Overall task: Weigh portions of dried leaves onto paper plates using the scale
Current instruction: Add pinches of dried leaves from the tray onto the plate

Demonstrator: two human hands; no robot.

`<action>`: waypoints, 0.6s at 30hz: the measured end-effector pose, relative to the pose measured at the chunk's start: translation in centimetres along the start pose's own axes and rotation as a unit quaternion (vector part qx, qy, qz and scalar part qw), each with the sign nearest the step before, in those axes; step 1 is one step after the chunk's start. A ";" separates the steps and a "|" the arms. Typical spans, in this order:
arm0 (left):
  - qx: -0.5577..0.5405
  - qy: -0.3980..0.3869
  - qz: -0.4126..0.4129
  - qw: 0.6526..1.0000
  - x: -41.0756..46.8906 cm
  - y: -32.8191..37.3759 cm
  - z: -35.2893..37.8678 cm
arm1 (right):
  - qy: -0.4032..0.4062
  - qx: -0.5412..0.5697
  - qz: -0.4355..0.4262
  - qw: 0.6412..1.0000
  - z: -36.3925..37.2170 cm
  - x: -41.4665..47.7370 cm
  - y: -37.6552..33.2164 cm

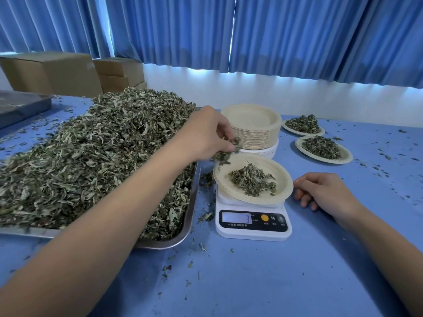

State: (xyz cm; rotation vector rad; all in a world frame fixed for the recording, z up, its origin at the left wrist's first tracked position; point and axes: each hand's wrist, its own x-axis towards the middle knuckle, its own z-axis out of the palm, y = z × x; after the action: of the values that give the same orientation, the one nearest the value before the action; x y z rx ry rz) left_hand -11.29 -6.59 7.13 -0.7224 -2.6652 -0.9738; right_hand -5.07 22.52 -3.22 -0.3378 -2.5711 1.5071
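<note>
A white digital scale [253,227] stands on the blue table, its display showing 3. On it rests a paper plate [282,179] holding a small heap of dried leaves [253,181]. My left hand [206,136] hovers over the plate's left rim, fingers pinched on a clump of dried leaves [226,152]. To the left, a metal tray [188,213] carries a big pile of dried leaves [96,152]. My right hand [320,191] lies on the table just right of the scale, fingers loosely curled, holding nothing.
A stack of unused paper plates [254,126] stands behind the scale. Two filled plates [303,125] [324,148] lie at the back right. Leaf crumbs litter the blue cloth. Cardboard boxes [52,72] and another grey tray [20,106] sit at the back left; blue curtains hang behind.
</note>
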 end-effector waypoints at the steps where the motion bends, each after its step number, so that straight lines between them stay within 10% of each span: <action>1: -0.015 -0.008 0.000 1.000 -0.2 0.4 0.9 | -0.001 0.000 -0.001 1.000 0.0 0.0 0.0; 5: -0.007 -0.109 0.006 0.994 -0.7 0.7 3.3 | -0.004 0.002 -0.004 1.000 0.0 -0.1 -0.1; 12: 0.080 -0.070 0.007 0.994 0.2 -0.4 -1.8 | -0.005 0.002 -0.005 1.000 0.0 -0.3 -0.2; 18: 0.350 -0.304 -0.141 0.875 -0.6 -2.9 -3.2 | -0.007 0.000 -0.010 1.000 0.0 -0.4 -0.3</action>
State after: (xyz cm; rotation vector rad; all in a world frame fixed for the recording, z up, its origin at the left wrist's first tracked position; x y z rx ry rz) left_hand -12.22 -10.83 7.80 -0.5185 -3.3746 0.3022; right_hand -4.76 22.25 -2.96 -0.3024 -2.5779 1.5074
